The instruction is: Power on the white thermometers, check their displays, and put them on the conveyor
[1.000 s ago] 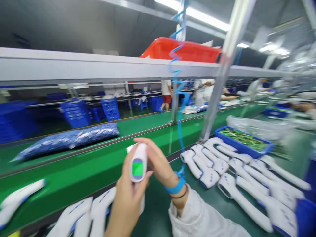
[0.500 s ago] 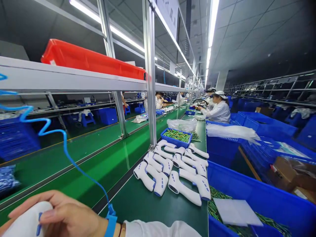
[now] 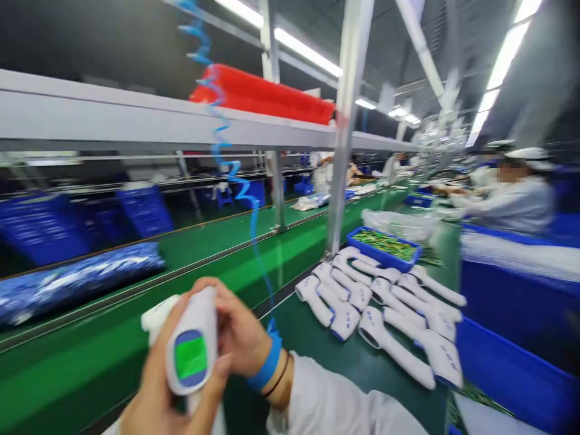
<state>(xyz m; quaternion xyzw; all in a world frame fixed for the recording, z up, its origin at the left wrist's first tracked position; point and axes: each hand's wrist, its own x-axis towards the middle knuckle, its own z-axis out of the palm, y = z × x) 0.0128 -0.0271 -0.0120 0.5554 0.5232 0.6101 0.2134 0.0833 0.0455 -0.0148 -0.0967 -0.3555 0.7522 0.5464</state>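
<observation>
Thermometer (image 3: 205, 317) is white, its blue-framed screen (image 3: 191, 355) lit bright green.

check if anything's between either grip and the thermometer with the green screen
Nothing visible: the left grip holds the thermometer directly, and the right grip is close at its side. The blue cord hangs clear of the thermometer.

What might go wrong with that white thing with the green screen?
The white device, held up by the left hand, might slip. The coiled cord, running to the strap on the right wrist, could catch on something. The white pieces lie close together, so bumping one might nudge its neighbours.
</observation>
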